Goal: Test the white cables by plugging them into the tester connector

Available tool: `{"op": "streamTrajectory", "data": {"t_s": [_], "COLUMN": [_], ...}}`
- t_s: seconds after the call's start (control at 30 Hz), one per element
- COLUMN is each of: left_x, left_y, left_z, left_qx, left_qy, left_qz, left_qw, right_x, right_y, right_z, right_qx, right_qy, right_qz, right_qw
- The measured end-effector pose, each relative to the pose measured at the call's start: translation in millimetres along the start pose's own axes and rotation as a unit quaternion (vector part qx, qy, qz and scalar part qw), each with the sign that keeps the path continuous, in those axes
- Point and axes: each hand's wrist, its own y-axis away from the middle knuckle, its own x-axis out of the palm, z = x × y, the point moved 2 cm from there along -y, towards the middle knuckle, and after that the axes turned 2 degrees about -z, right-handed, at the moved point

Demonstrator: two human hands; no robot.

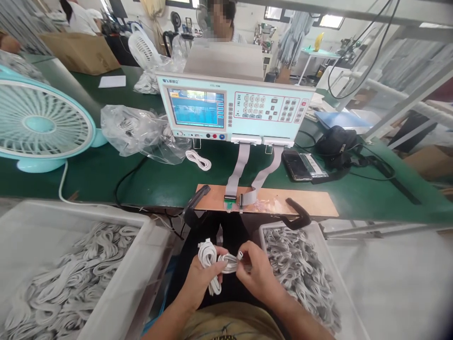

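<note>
My left hand (204, 274) is closed around a coiled white cable (208, 255), whose loops stick out above and below the fingers. A second white coil (229, 262) stretches between both hands above my lap. My right hand (255, 271) pinches the end of this second coil, and a small connector plug (240, 255) shows at the fingertips. Beyond the hands, a wooden board (311, 202) lies along the table edge. On it sits a small green circuit board (229, 204), joined by a grey ribbon cable (238, 170) to the tester (237, 111) with a lit screen.
A white bin (141, 226) of coiled cables stands at left, another bin (323, 245) at right. Black clamps (194, 206) hold the board. On the green table (170, 186) are a blue fan (42, 123), plastic bags (127, 127), one loose coil (198, 160) and a phone (296, 165). A person (222, 21) sits beyond.
</note>
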Motion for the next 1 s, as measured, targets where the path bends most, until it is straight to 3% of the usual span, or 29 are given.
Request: {"op": "streamTrajectory", "data": {"t_s": [0.2,0.47,0.6,0.7,0.83,1.0], "left_x": [-2.4,-1.1,0.1,0.8,1.5,-1.4], "left_y": [-1.5,2.5,-4.6,-14.1,-17.9,-16.2], "left_z": [-1.4,-18.3,-5.2,4.8,9.9,16.9], "left_qx": [0.008,0.108,0.068,0.052,0.022,-0.002], "left_qy": [-0.028,-0.120,-0.083,-0.036,-0.006,0.001], "left_qz": [0.028,0.063,0.089,0.090,0.086,0.074], "left_qw": [0.999,0.985,0.990,0.994,0.996,0.997], "right_x": [3.2,6.6,16.0,27.4,34.7,25.3], "right_y": [-2.1,1.4,6.3,8.0,11.4,13.2], "right_z": [1.5,5.8,-5.1,-22.4,-36.3,-33.7], "right_qx": [-0.036,-0.072,-0.148,-0.179,-0.141,-0.103], "right_qy": [-0.017,0.083,0.052,-0.006,-0.033,-0.009], "right_qz": [0.051,0.101,0.069,-0.001,-0.031,-0.043], "right_qw": [0.998,0.989,0.985,0.984,0.989,0.994]}}
